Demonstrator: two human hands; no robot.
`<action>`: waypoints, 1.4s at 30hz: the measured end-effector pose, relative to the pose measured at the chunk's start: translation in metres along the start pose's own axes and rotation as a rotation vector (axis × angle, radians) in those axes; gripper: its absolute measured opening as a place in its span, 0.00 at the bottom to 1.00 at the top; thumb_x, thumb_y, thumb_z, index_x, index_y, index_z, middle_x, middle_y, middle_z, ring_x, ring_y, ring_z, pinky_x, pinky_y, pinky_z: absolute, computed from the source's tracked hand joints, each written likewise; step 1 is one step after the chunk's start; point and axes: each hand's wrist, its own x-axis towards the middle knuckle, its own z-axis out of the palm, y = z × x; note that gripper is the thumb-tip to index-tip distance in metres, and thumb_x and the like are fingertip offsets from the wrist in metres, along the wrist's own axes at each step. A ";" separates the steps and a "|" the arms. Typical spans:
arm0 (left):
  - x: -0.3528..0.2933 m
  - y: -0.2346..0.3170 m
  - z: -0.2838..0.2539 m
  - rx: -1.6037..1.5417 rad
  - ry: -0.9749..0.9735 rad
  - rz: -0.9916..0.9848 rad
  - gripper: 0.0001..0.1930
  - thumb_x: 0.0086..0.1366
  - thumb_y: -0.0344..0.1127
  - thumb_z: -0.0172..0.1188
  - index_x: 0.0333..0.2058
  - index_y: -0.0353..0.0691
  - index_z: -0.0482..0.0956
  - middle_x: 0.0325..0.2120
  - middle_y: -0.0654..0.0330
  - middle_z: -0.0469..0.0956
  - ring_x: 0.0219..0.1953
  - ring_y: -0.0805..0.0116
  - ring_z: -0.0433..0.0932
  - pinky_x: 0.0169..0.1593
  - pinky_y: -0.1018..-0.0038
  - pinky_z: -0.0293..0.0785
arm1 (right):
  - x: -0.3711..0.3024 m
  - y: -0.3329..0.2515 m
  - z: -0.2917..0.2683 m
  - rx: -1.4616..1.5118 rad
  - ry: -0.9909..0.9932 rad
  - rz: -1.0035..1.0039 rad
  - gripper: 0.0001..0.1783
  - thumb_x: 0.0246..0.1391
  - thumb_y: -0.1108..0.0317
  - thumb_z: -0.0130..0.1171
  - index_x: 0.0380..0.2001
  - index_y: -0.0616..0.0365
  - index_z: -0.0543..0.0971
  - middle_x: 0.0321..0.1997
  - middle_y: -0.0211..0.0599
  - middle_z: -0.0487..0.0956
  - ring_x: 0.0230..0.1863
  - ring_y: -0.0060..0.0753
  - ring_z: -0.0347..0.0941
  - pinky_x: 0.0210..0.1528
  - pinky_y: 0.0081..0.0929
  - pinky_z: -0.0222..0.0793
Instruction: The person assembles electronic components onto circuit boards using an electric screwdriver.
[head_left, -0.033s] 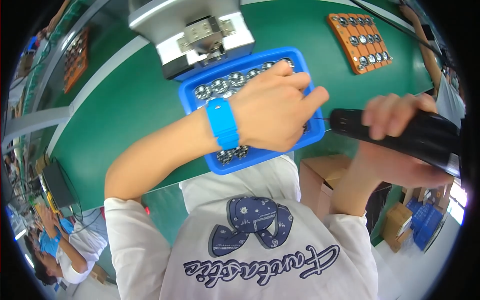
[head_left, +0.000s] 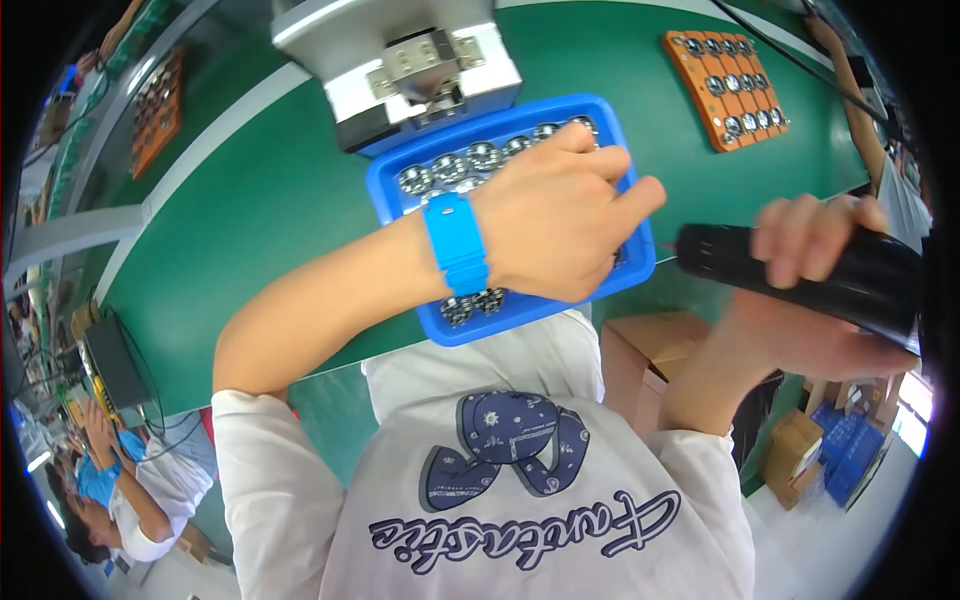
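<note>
A blue plastic tray [head_left: 395, 165] holds several round, shiny metal parts [head_left: 449, 168] set in rows. Over its right side lies my left hand [head_left: 560, 205], with a blue strap on the wrist. Its fingers bend downward and one finger points out past the tray's right rim; the fingertips and whatever they may hold are hidden beneath the hand. My right hand [head_left: 800, 260] is wrapped around a black electric screwdriver [head_left: 725, 252], held sideways. The thin bit points left toward the tray and stays apart from my left hand.
Behind the tray stands a grey-and-white machine with a metal fixture [head_left: 425, 75]. Orange boards with round metal parts lie far right [head_left: 728, 90] and far left [head_left: 158, 110] on the green table [head_left: 230, 230]. Cardboard boxes [head_left: 660, 340] sit below the table. Other people work at both sides.
The screwdriver and my right hand have shifted slightly to the right. The tray, machine and left hand sit a little further right in the picture; my left hand keeps its pose.
</note>
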 end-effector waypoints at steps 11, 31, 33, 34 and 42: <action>-0.124 0.042 -0.061 0.058 0.175 -0.297 0.31 0.49 0.33 0.67 0.56 0.44 0.81 0.48 0.63 0.81 0.45 0.60 0.73 0.53 0.62 0.65 | 0.014 -0.023 0.024 0.468 0.006 0.144 0.46 0.67 0.31 0.49 0.73 0.55 0.57 0.50 0.44 0.74 0.43 0.45 0.75 0.44 0.51 0.73; -0.161 0.059 -0.029 0.299 0.042 -0.273 0.24 0.48 0.51 0.74 0.45 0.52 0.87 0.31 0.69 0.67 0.36 0.71 0.68 0.43 0.70 0.61 | 0.003 0.019 0.043 0.231 0.087 0.276 0.24 0.68 0.59 0.57 0.58 0.61 0.66 0.29 0.27 0.69 0.23 0.21 0.65 0.30 0.26 0.64; -0.159 0.056 -0.032 0.220 0.024 -0.355 0.26 0.47 0.53 0.75 0.46 0.54 0.88 0.32 0.68 0.67 0.38 0.69 0.68 0.43 0.68 0.62 | 0.003 0.019 0.044 0.227 0.093 0.291 0.23 0.68 0.58 0.56 0.58 0.60 0.66 0.29 0.27 0.69 0.23 0.21 0.65 0.30 0.27 0.64; -0.158 0.056 -0.032 0.220 0.027 -0.352 0.26 0.47 0.53 0.75 0.46 0.54 0.88 0.32 0.68 0.67 0.38 0.69 0.68 0.43 0.68 0.62 | 0.003 0.019 0.044 0.224 0.092 0.289 0.23 0.68 0.58 0.56 0.58 0.60 0.66 0.29 0.27 0.69 0.23 0.21 0.65 0.30 0.27 0.64; -0.165 0.047 -0.029 0.236 0.059 -0.279 0.27 0.45 0.53 0.75 0.46 0.56 0.88 0.32 0.67 0.67 0.37 0.68 0.69 0.45 0.68 0.62 | 0.020 0.022 0.068 0.148 0.117 0.223 0.22 0.65 0.60 0.58 0.54 0.61 0.66 0.27 0.26 0.69 0.24 0.19 0.66 0.31 0.24 0.64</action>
